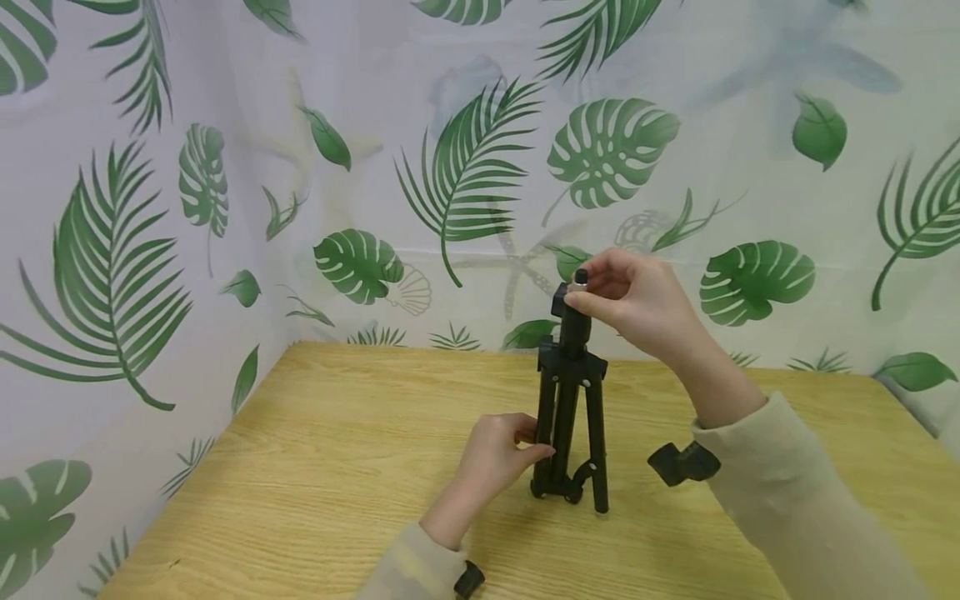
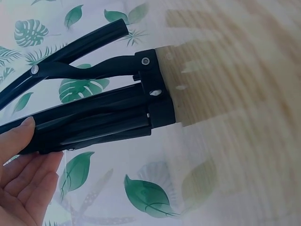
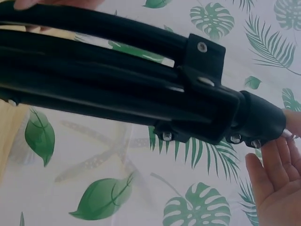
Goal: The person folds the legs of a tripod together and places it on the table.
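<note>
A black tripod (image 1: 567,408) stands upright over the table, its legs mostly folded together. One leg (image 2: 94,40) angles slightly outward, joined to the centre by a curved brace (image 2: 94,70). Low on the folded legs, my left hand (image 1: 491,454) pinches a leg between thumb and fingers; the left wrist view shows the thumb on one side and fingertips underneath. At the top, my right hand (image 1: 645,300) grips the head of the centre column, just under a small black tip (image 1: 582,276). A dark knob (image 1: 558,300) juts out beside the right fingers.
The wood-grain table (image 1: 337,433) extends under both arms. Behind and to the left hangs a white sheet (image 1: 375,167) printed with green leaves. Black wrist cameras (image 1: 684,463) sit at the sleeve cuffs, the right one close to the tripod legs.
</note>
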### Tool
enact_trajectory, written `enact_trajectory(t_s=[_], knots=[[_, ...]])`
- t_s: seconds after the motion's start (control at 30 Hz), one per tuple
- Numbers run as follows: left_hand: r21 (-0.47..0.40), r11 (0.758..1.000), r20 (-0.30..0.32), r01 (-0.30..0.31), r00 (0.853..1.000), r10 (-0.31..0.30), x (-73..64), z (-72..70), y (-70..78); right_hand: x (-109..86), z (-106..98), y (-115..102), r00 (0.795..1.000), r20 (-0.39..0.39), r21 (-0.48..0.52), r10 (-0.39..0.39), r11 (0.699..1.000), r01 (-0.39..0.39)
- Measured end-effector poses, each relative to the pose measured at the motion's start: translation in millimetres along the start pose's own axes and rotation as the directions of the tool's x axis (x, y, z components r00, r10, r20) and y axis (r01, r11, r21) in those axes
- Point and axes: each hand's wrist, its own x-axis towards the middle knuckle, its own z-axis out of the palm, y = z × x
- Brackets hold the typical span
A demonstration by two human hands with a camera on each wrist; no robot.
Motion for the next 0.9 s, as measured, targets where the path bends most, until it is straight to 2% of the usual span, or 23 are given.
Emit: enact_trajectory(t_s=[0.47, 0.6, 0.73, 0.9], knots=[[0.011, 1.0, 0.018, -0.003, 1.0, 0.002, -0.2, 0.9, 1.5, -10.4, 1.2, 10.1, 0.994, -0.105, 0.182, -0.037, 0.982, 0.056], [0.014, 1.0, 0.016, -0.002, 1.0, 0.002, -0.1, -0.2, 2.0, -21.6, -0.3, 20.0, 0.99, -0.122, 0.236, -0.066, 0.967, 0.094], [0.02, 1.0, 0.011, -0.003, 1.0, 0.003, -0.1, -1.6, 2.1, -38.2, 4.3, 33.8, 0.989, -0.14, 0.281, -0.054, 0.955, 0.092], [0.009, 1.0, 0.012, -0.007, 1.0, 0.006, 0.1, -1.8, 1.6, -57.4, 15.9, 47.1, 0.984, -0.172, 0.249, -0.05, 0.964, 0.092]])
